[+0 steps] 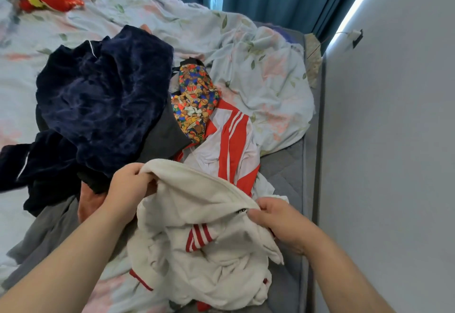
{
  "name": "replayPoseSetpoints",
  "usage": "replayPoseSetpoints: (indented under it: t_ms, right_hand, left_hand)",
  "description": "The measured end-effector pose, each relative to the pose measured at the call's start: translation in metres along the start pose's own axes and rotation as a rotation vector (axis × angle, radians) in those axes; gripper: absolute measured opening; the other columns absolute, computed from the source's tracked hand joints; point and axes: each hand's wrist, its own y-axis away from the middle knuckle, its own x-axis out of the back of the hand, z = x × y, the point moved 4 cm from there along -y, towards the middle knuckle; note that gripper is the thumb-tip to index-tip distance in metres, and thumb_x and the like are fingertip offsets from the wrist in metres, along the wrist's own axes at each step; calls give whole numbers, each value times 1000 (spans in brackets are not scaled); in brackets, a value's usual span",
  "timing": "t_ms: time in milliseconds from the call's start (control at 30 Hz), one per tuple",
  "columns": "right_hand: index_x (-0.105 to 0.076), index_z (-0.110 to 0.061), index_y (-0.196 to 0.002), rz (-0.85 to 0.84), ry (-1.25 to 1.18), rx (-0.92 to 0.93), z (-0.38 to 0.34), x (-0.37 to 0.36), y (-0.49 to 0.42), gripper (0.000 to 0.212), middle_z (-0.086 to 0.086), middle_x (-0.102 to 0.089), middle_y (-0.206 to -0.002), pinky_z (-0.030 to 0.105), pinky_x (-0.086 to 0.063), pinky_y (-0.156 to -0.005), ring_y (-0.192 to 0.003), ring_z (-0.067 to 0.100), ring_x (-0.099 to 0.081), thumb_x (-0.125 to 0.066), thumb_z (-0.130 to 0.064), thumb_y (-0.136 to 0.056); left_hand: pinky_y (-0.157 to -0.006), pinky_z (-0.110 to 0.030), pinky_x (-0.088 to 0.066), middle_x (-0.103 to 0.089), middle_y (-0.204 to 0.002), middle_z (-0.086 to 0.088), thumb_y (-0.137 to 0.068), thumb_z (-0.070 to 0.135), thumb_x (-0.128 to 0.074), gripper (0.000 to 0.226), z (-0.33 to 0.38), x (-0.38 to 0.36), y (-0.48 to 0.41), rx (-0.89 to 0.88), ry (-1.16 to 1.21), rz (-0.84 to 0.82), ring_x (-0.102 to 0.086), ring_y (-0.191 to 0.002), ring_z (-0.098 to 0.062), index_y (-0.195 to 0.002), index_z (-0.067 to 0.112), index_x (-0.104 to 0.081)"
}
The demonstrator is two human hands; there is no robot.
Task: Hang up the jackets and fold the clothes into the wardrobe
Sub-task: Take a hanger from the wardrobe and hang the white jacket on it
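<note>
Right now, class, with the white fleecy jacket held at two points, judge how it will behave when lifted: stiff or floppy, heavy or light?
Probably floppy: the white jacket sags in loose folds between the left hand and the right hand. Likely light for its bulk, since grips at the edge seem enough to raise it. Its fleecy surface should not slip readily.
</note>
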Motion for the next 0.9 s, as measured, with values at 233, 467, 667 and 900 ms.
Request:
replayPoseSetpoints:
  t_ms: [233, 467, 667, 900]
  right_hand:
    - [-64, 0, -90, 132, -674, 104, -127, -3, 34, 20, 14, -71, -81, 37, -57, -67, -72, 23, -68, -53, -12, -102]
    - [-61, 6, -91, 131, -781, 176, -238, -23, 78, 9, 18, -66, -81, 37, -58, -70, -74, 26, -66, -54, 3, -95]
    - [-60, 5, -80, 206, -715, 321, -314, -16, 145, 16, 10, -55, -70, 27, -55, -53, -62, 20, -58, -52, 10, -93]
    - [-58, 12, -106, 123, -905, 414, -375, -32, 203, 17, 18, -63, -85, 28, -60, -55, -65, 22, -64, -46, 13, -94]
  left_hand:
    - [-68, -30, -43, -63, -86, 2, -74, 43, -59, 27, 94, -23, 108, -309, -94, -12, -58, -76, -9, -85, 19, -63]
    - [-77, -10, -42, -59, -100, 22, -70, 41, -80, 37, 153, -47, 184, -420, -96, -189, -55, -98, 11, -94, 42, -52]
    - [-72, -26, -47, -64, -80, 11, -89, 25, -68, 12, 205, 2, 180, -528, 9, 5, -62, -80, -7, -79, 30, -62]
    - [-75, -34, -55, -63, -88, 10, -69, 38, -78, 31, 272, 22, 208, -568, 3, -26, -62, -84, -5, -91, 30, -57]
